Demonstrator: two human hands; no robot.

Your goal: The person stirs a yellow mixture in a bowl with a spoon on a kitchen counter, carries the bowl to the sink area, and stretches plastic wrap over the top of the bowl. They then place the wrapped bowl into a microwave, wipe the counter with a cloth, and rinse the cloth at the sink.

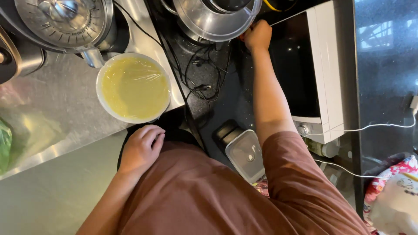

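Reaching forward, the right hand (257, 35) is closing its fingers at the rim of a steel lid (216, 19) (what they pinch is hidden). The left hand (141, 148) is resting loosely curled, holding nothing, just below a film-covered bowl (133, 87) of yellow liquid, already wrapped, sitting on the steel counter (52, 113) under a juicer (65, 21).

The single head-worn camera looks steeply down from close above, over the person's torso near and the steel counter (65, 113) far.
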